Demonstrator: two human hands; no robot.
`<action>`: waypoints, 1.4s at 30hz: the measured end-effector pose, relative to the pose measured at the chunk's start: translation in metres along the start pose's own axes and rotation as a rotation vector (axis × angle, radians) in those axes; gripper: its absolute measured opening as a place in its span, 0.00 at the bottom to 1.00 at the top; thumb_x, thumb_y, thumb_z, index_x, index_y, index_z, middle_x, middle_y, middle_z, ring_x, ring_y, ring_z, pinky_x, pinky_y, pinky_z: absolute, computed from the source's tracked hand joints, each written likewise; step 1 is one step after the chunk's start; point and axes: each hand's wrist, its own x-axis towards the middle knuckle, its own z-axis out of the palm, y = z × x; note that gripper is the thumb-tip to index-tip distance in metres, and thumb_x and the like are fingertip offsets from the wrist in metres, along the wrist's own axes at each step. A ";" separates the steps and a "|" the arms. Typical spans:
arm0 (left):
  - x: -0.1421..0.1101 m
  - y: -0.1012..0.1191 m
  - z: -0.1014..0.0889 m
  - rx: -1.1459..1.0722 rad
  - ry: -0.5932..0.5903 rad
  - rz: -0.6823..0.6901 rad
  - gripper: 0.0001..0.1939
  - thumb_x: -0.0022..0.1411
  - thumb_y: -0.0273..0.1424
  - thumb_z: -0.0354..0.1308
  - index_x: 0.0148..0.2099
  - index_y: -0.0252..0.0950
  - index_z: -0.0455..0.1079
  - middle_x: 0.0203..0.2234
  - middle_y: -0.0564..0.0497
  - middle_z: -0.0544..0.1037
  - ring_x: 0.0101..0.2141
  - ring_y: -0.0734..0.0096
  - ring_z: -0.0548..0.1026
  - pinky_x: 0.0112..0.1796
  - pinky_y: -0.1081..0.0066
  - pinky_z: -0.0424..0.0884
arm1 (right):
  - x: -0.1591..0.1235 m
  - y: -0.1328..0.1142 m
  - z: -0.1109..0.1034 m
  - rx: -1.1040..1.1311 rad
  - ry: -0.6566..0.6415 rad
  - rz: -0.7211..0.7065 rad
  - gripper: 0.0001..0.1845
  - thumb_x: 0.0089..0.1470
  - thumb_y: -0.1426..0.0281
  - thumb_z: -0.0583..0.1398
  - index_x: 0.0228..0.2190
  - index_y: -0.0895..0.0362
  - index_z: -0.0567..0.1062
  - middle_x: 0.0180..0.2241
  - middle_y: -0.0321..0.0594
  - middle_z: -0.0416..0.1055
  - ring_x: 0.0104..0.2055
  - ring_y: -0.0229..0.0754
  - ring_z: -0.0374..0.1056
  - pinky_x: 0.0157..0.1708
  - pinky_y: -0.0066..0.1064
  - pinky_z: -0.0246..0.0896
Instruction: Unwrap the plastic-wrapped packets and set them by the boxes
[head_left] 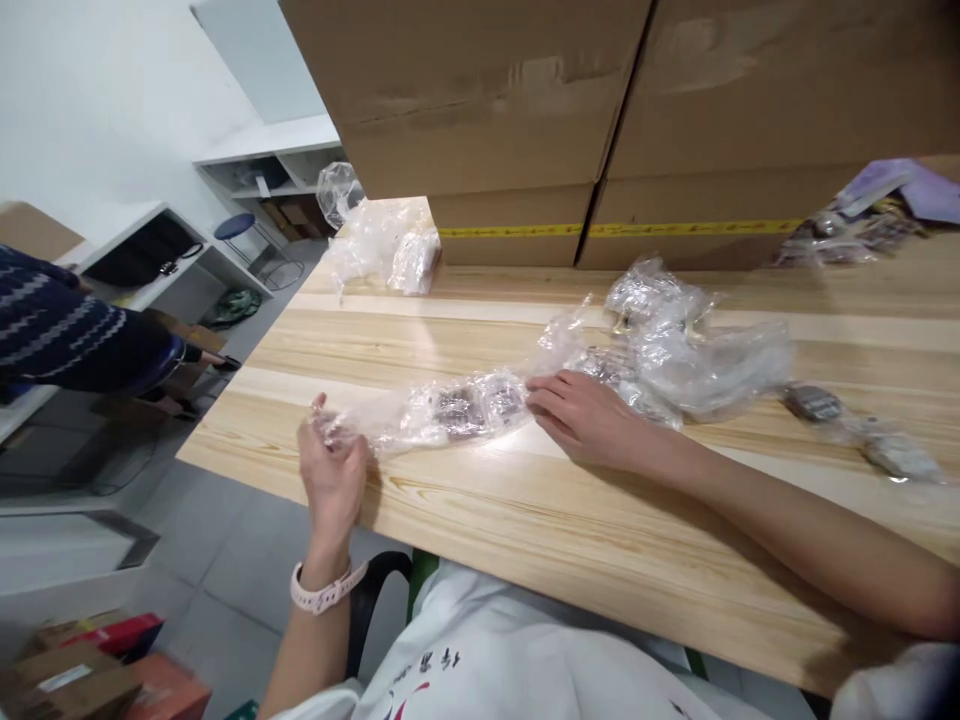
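Observation:
A long strip of clear plastic bag (409,425) lies across the wooden table, with small dark and pale packed items (461,410) showing through it. My left hand (332,475), with a pale pink band on its wrist, is closed around the strip's left end near the table edge. Toward the other end, my right hand (581,415) has its fingers bent and pressed together on the plastic; its thumb is mostly hidden. Just beyond the right hand sits a crumpled heap of clear plastic packaging (667,340) with dark items under it.
Large cardboard boxes (517,110) stand along the table's (465,520) back. More clear plastic (386,250) lies at the back left corner. A dark packet (814,403) and a pale packet (896,450) are at the right. A person in a patterned sweater (75,325) is at far left.

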 end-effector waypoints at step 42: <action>0.023 0.108 0.088 0.798 -1.015 0.895 0.12 0.73 0.26 0.47 0.53 0.30 0.67 0.40 0.39 0.78 0.38 0.56 0.77 0.33 0.65 0.67 | -0.028 -0.035 0.001 -0.049 -0.062 -0.105 0.16 0.66 0.82 0.49 0.47 0.58 0.72 0.32 0.40 0.67 0.33 0.42 0.56 0.33 0.34 0.46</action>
